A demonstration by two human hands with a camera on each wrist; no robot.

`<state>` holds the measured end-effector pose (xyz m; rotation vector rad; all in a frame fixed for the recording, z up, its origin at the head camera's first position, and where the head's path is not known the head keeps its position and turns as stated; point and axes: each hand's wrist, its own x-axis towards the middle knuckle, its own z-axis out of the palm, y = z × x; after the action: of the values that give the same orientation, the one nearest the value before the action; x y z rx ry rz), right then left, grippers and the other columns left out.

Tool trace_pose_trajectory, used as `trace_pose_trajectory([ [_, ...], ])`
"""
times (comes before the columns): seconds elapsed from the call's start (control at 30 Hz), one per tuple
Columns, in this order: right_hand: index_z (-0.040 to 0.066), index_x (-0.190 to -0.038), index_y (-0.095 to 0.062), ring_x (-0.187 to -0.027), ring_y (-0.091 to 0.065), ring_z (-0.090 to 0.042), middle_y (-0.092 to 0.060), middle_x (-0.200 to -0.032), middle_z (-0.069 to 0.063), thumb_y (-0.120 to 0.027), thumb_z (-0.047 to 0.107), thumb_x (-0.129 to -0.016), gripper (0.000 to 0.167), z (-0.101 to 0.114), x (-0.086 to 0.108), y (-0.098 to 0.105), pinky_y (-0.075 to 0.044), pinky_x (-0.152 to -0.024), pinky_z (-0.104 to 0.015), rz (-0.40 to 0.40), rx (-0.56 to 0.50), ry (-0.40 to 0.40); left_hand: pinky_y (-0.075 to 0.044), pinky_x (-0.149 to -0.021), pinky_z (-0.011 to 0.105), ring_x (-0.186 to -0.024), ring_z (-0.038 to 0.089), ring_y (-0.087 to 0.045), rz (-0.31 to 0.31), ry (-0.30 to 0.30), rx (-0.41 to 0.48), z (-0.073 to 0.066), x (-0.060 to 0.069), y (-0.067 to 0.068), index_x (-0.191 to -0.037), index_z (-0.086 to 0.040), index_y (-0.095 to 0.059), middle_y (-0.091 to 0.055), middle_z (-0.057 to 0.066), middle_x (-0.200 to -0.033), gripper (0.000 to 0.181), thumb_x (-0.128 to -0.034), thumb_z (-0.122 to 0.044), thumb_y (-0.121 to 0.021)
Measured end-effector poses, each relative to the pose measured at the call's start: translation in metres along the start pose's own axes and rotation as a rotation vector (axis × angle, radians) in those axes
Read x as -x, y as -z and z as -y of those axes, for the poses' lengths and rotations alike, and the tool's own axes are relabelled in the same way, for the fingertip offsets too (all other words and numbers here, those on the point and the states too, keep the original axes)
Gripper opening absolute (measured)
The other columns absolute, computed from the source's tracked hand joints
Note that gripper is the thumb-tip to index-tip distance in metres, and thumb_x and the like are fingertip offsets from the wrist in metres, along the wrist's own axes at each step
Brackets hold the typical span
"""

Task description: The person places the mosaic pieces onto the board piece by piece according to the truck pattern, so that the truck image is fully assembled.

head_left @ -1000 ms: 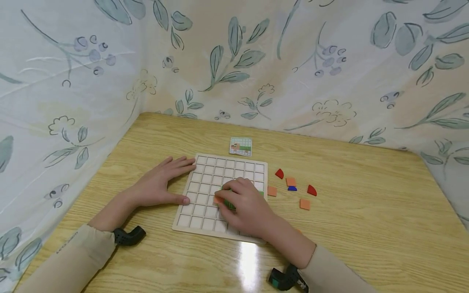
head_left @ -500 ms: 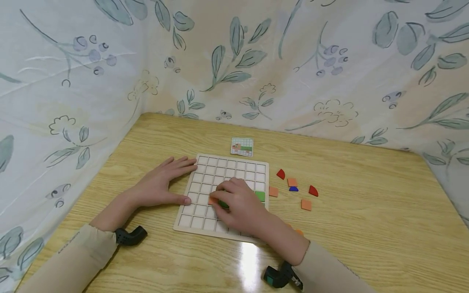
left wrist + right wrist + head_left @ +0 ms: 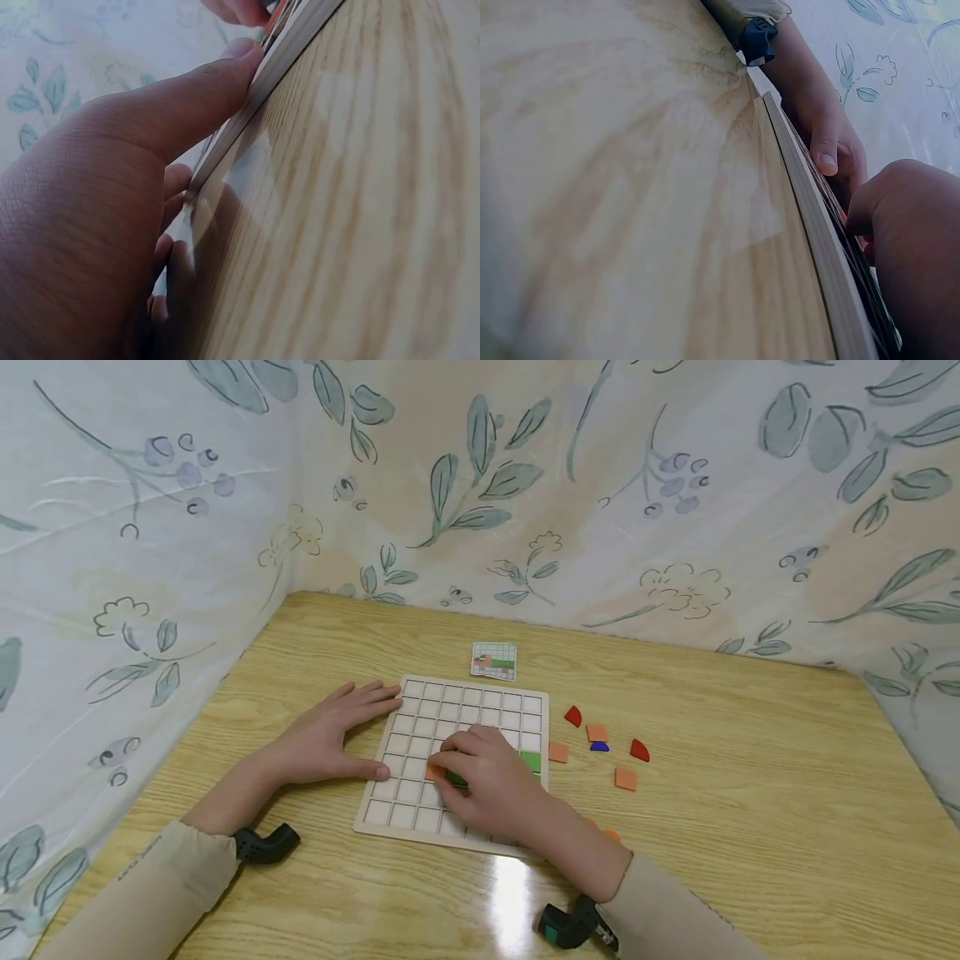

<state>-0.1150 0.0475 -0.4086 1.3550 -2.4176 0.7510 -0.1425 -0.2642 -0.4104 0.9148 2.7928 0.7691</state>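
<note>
A pale wooden grid board (image 3: 423, 707) lies on the table. My left hand (image 3: 318, 739) rests at its left edge, fingers extended, the thumb (image 3: 238, 64) on the rim in the left wrist view. Over the board's middle, my right hand (image 3: 491, 781) pinches an orange square (image 3: 432, 772) at its fingertips, low against the grid. Green pieces lie partly under that hand, and a green square (image 3: 531, 761) shows to its right. The right wrist view shows my right hand (image 3: 915, 240) beside the board's edge (image 3: 810, 202); its fingertips are mostly hidden.
A small picture card (image 3: 493, 661) lies behind the board. To the right are orange squares (image 3: 626, 778), two red quarter-round pieces (image 3: 639, 750) and a blue piece (image 3: 599, 747). Orange pieces (image 3: 611, 835) show behind my right forearm. Patterned cloth (image 3: 450, 485) rises behind the table.
Since a second ago, my right hand has shifted slightly left over the board with the orange square, uncovering the green square at the right. My left hand has stayed in place.
</note>
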Motion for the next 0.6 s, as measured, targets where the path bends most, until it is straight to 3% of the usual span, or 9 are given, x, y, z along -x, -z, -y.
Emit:
trace_pose_trajectory([
  [0.6, 0.014, -0.110, -0.085, -0.097, -0.064, -0.021, -0.074, -0.109, 0.000, -0.078, 0.021, -0.099, 0.014, 0.0020, 0.0076, 0.0071, -0.056, -0.092, -0.041, -0.006, 0.061, 0.002, -0.008, -0.136, 0.056, -0.166, 0.033, -0.023, -0.018, -0.015, 0.006, 0.0008, 0.0024, -0.0005, -0.170, -0.020, -0.044, -0.034, 0.002, -0.177, 0.103, -0.0878, -0.069, -0.083],
])
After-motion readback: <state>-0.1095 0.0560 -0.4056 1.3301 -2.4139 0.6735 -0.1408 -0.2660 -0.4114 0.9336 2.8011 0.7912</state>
